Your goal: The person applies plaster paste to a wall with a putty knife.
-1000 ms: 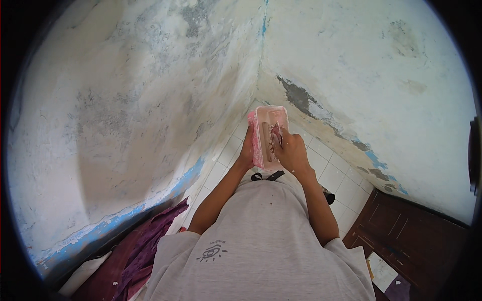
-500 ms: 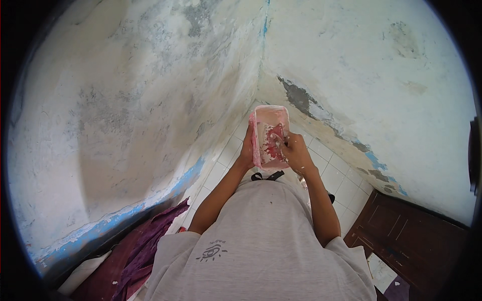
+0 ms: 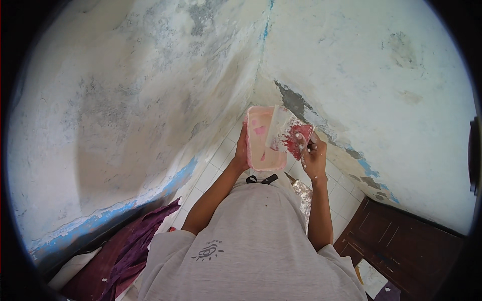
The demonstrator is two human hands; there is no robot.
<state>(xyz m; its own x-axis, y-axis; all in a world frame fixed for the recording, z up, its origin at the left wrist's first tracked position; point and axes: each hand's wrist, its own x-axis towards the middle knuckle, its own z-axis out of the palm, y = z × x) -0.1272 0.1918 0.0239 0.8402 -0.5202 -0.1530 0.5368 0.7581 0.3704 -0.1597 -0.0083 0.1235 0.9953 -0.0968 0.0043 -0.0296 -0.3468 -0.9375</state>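
My left hand (image 3: 241,149) grips the left side of a pink rectangular plastic tub (image 3: 260,159), held in front of my waist. A pale film of filler coats its inside, with pink patches showing through. My right hand (image 3: 314,158) is closed on a putty scraper (image 3: 296,133) that has a red grip and a wide pale blade smeared with white filler. The blade overlaps the tub's right rim; whether it touches cannot be told. White filler also spots my right fingers and wrist.
Two stained walls meet in a corner ahead. The right wall (image 3: 361,95) has a grey strip of broken plaster (image 3: 293,99). White floor tiles (image 3: 219,159) lie below. Purple cloth (image 3: 131,246) is heaped at lower left; a dark brown wooden cabinet (image 3: 401,241) stands at lower right.
My right hand has moved right, bringing the scraper from inside the tub to its right rim. The tub's inside now shows more fully. My left hand keeps its hold.
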